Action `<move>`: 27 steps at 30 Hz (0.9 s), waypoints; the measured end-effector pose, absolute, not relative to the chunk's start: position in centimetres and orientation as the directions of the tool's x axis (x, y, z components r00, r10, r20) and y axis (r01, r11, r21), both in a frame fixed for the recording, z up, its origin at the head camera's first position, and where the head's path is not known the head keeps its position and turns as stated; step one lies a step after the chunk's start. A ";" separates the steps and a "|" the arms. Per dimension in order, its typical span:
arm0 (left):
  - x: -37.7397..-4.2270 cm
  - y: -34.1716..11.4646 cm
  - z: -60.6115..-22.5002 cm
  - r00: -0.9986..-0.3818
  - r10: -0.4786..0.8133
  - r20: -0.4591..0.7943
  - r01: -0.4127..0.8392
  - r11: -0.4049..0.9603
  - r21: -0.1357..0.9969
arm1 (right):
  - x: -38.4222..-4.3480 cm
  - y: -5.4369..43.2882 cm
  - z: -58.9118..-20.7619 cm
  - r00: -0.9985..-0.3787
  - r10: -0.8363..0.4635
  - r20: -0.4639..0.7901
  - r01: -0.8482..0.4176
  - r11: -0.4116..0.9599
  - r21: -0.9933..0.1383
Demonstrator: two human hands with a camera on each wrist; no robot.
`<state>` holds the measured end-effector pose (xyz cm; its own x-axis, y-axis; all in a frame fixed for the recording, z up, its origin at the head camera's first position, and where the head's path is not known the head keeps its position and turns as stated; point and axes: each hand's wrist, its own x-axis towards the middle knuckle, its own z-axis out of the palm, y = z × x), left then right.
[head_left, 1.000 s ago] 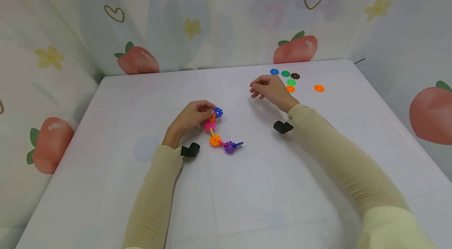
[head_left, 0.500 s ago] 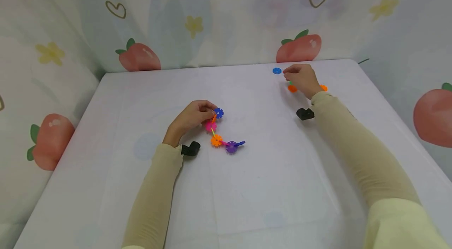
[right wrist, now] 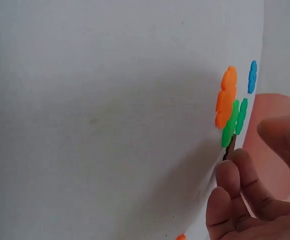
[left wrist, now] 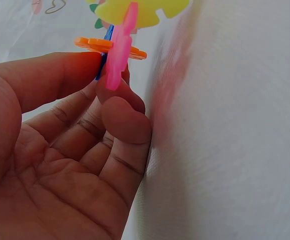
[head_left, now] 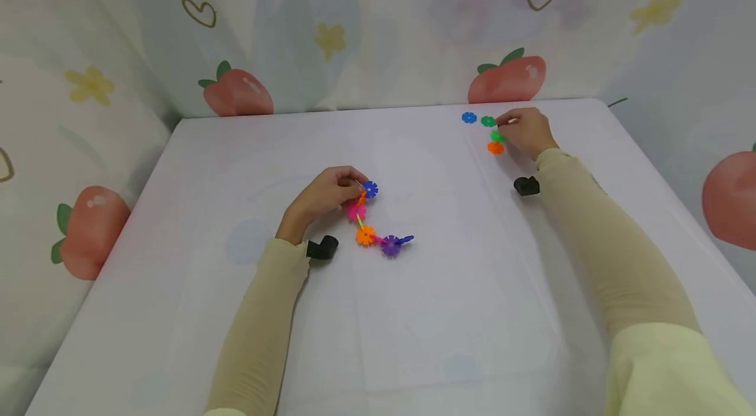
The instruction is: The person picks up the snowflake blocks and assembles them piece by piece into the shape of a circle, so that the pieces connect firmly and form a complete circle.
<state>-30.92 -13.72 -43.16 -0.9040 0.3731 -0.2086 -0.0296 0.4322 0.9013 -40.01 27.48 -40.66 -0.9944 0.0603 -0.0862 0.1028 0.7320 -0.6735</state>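
Note:
My left hand pinches the upper end of a chain of interlocking snowflake discs. In the left wrist view the thumb presses beside an orange disc, slotted into a pink disc; a blue disc behind is partly hidden. The chain runs down through an orange disc and a purple disc to a dark blue one on edge. My right hand is at the loose discs at the back right. Its fingertips touch a brown disc, mostly covered, while the thumb stands apart from it.
Near the right hand lie loose discs on the white table: a blue one, a dark green one, a light green one and an orange one. A printed curtain hangs behind the table.
My right hand has moved right and back to the loose discs, first over the green and brown ones, then slightly further right. My left hand stays on the chain.

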 end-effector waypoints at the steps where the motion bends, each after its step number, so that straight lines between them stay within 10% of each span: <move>1: -30.9 -13.7 -43.1 -0.903 0.374 -0.210 -0.030 0.434 0.900 | -40.1 27.6 -40.7 -0.995 0.058 -0.081 0.098 0.744 -0.661; 27: -30.6 -13.5 -43.1 -0.903 0.369 -0.220 -0.029 0.459 0.888 | -41.0 28.6 -42.5 -0.995 0.044 -0.095 0.092 0.805 -0.586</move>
